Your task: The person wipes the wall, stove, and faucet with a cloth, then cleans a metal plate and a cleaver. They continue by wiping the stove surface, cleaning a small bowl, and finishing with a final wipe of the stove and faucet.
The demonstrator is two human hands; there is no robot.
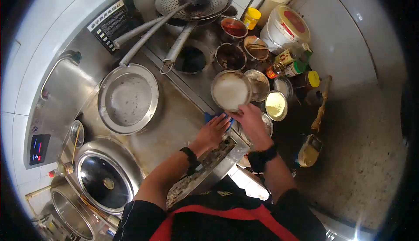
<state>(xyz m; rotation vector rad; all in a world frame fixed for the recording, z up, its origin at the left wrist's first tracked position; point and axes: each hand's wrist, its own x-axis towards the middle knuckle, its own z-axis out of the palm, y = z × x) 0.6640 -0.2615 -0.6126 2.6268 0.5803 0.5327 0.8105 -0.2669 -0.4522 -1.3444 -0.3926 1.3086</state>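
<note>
My left hand (213, 133) lies with its fingers stretched over a blue cloth (209, 117), pressing it onto the steel worktop near the seasoning bowls. My right hand (251, 118) grips the near rim of a round bowl of white seasoning (231, 90); whether the bowl's base touches anything below is hidden. Close beside it are a bowl of pale powder (257, 85) and a bowl of light yellow powder (276, 105). Another small bowl (267, 125) is partly covered by my right wrist.
A perforated ladle (170, 1) and pans sit at the back. To the left are a steel basin (130, 97) and a large lidded pot (104, 182). Sauce bowls (230, 57), bottles (297, 68) and a white bucket (283, 29) crowd the right. A long-handled brush (310, 150) leans lower right.
</note>
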